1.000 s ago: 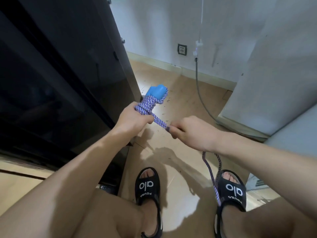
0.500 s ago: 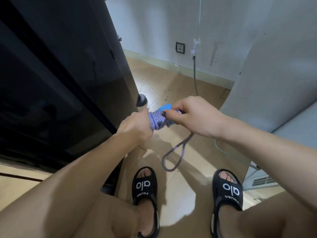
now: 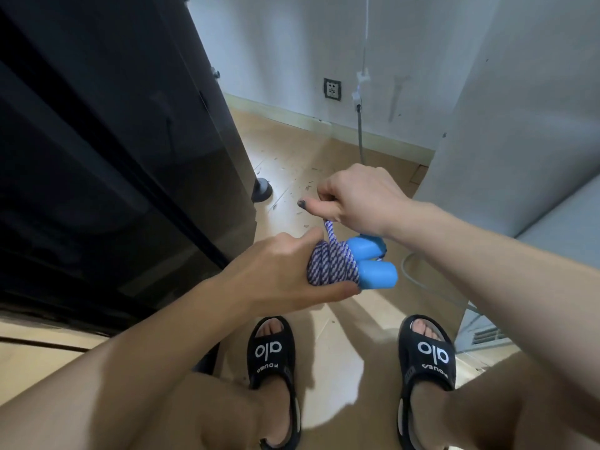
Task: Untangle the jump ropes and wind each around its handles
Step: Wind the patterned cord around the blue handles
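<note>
Two blue jump-rope handles (image 3: 376,271) lie side by side, their ends pointing right, with purple-and-white braided rope (image 3: 328,264) coiled round them. My left hand (image 3: 282,274) grips the wound bundle from the left. Just above it, my right hand (image 3: 360,198) pinches the short free end of the rope and holds it taut straight up from the coil. No loose rope hangs below the bundle. No second rope is in view.
A tall black cabinet (image 3: 113,157) fills the left, with a black foot (image 3: 262,190) on the tan floor. A grey panel (image 3: 519,125) stands at right. A grey cable (image 3: 360,134) runs down the wall beside a socket (image 3: 332,89). My sandalled feet (image 3: 272,358) are below.
The dangling loop of rope has been wound up onto the handles. The bundle has turned so the handle ends point right, and my right hand has moved above it, pulling the rope's end upward.
</note>
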`<state>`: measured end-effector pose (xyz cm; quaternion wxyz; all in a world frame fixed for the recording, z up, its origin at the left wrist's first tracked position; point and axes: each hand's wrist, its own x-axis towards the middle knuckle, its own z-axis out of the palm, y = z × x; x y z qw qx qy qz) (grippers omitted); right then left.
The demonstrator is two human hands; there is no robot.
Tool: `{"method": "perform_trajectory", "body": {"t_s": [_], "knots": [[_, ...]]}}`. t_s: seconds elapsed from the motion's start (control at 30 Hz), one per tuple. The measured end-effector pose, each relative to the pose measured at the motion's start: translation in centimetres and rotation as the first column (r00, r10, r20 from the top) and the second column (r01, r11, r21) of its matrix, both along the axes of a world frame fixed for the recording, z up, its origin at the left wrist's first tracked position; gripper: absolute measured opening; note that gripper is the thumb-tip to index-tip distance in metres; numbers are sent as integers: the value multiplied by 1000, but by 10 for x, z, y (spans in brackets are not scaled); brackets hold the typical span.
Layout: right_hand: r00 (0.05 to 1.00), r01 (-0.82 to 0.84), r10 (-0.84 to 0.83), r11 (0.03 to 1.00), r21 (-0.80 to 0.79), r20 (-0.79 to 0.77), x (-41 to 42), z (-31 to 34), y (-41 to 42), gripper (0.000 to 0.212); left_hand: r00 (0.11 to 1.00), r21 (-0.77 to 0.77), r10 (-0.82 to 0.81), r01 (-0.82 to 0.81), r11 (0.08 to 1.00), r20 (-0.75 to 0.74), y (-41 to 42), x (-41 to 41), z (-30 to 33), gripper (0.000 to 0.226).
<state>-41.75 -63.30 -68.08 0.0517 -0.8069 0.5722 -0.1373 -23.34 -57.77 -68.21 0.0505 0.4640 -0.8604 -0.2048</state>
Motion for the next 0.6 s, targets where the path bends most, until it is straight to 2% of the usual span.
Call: {"method": "perform_trajectory", "body": {"t_s": [0.1,0.13,0.2,0.3,0.37,0.43,0.5,0.6], "knots": [[1000,9,-8,995,103,-4,-3,-8,1,64,998,135,-25,33,990,-64,5,1,7,36],[1000,9,-12,987,159,23,-3,-9,2,65,992,222,-13,41,974,-127,6,2,9,29],[982,-4,-54,951,311,179,-8,-11,5,62,934,412,60,98,906,-353,6,6,13,31],[863,-30,-227,869,494,451,-15,-12,13,38,749,589,345,73,805,-565,-2,10,16,41],[796,-93,-246,853,513,554,-9,-13,19,41,597,691,554,-1,723,-579,-12,9,15,45],[725,-172,-253,834,524,641,-2,-16,23,49,475,774,705,-75,628,-526,-21,7,16,53],[697,-225,-276,792,567,662,-2,-17,26,48,373,825,797,-129,551,-474,-32,11,16,56],[730,-232,-278,759,608,625,-7,-17,33,46,222,842,839,-113,528,-496,-45,28,17,59]]}}
